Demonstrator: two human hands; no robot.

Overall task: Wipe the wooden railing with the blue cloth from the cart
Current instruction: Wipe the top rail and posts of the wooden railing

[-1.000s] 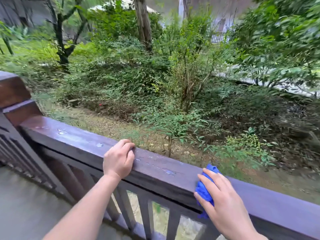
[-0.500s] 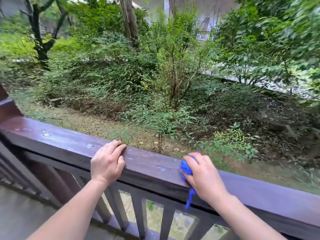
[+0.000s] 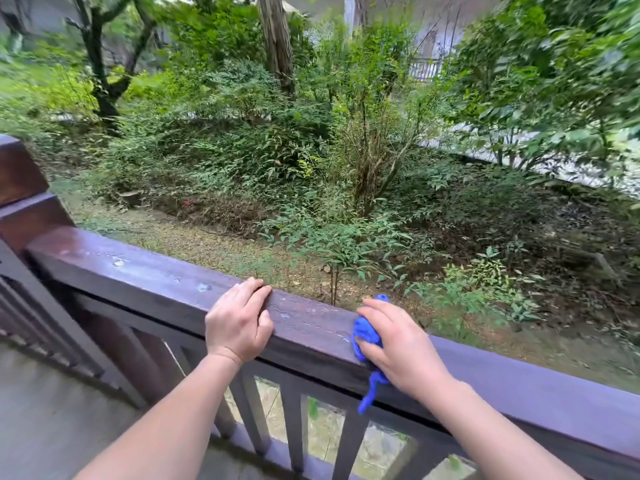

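A dark brown wooden railing [image 3: 149,278] runs from the left post down to the right edge, its top wet with small drops. My right hand [image 3: 401,348] presses a bunched blue cloth [image 3: 365,336] onto the rail's top, and a strip of the cloth hangs over the near face. My left hand [image 3: 239,323] lies palm down on the rail a little to the left, fingers curled over the far edge and holding no object. The cart is not in view.
A thick wooden post [image 3: 20,195] stands at the left end of the rail. Vertical balusters [image 3: 294,424] fill the space below. A grey deck floor [image 3: 52,420] lies at the lower left. Beyond the rail are shrubs, trees and bare ground.
My right hand has slid the blue cloth leftward along the rail, closer to my left hand. The left hand has kept its place on the rail while the view shifted.
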